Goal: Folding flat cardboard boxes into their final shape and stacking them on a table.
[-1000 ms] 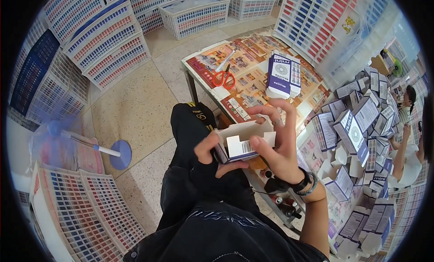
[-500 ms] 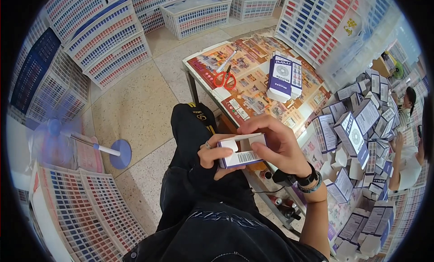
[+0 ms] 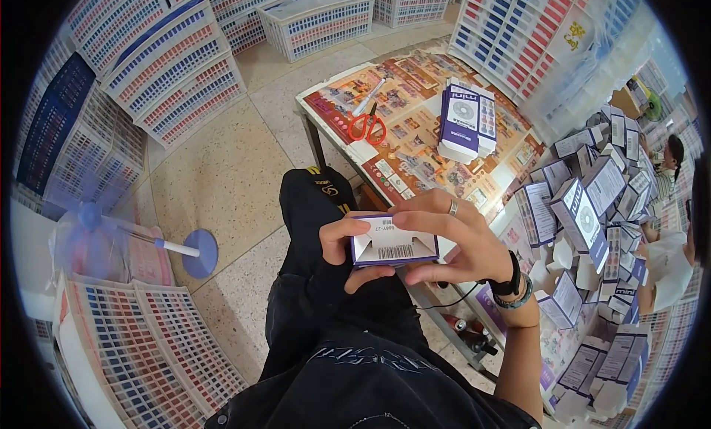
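Above my lap is a small white and purple cardboard box [image 3: 395,238], its end with a barcode facing up. The flaps on that end now lie folded together, with dark gaps at the slanted edges. My left hand [image 3: 342,245] is closed round the box's left side, thumb on the end and fingers below. My right hand [image 3: 463,240] grips the right side, fingers across the upper edge and thumb at the lower right corner. On the table, ahead of my hands, stand a few stacked flat cartons [image 3: 465,121] in the same colours.
Red-handled scissors [image 3: 368,129] and a white pen-like tool [image 3: 370,95] lie on the patterned table [image 3: 415,144]. Many cartons [image 3: 581,214] are heaped at right, near another person [image 3: 666,262]. A blue fan [image 3: 90,214] and crates [image 3: 174,66] stand at left.
The box's end flaps, partly raised before, are now pressed down and meet over the end. My right thumb has moved from the end to the lower corner, and the right fingers reach across the top.
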`<state>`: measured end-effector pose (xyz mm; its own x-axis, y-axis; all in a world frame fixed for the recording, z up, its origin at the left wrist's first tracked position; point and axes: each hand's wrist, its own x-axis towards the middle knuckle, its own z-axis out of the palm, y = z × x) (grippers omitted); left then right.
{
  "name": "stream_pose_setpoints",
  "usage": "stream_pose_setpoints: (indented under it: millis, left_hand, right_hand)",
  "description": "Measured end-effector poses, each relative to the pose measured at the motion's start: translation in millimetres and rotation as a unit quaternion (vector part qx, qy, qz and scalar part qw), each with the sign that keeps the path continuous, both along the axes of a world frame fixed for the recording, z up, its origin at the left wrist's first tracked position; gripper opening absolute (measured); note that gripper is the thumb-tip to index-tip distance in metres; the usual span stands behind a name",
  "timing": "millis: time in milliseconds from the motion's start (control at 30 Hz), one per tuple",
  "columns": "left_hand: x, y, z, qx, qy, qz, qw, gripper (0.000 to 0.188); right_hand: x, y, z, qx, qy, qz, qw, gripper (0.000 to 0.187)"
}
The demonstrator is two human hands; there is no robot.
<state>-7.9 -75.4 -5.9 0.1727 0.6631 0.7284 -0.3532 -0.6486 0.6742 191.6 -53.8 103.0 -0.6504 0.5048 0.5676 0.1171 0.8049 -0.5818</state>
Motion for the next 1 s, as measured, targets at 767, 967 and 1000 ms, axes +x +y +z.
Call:
stream_pose_setpoints:
  millis: [767,967,1000]
  left_hand:
    - [172,237,-60,0.249,0.692,0.222,0.64,0.077]
    - [151,198,-21,0.139,0.756,0.111,0.63,0.041]
    - [125,203,-40,0.147,0.66,0.063,0.734,0.038]
  right_hand:
    - [261,39,44,0.317,-0.011,-0.758,0.569,0.038]
    - [180,48,42,0.105,0.033,-0.586,0.803,0.026]
    - [165,57,33,0.027,-0.033,-0.59,0.807,0.032]
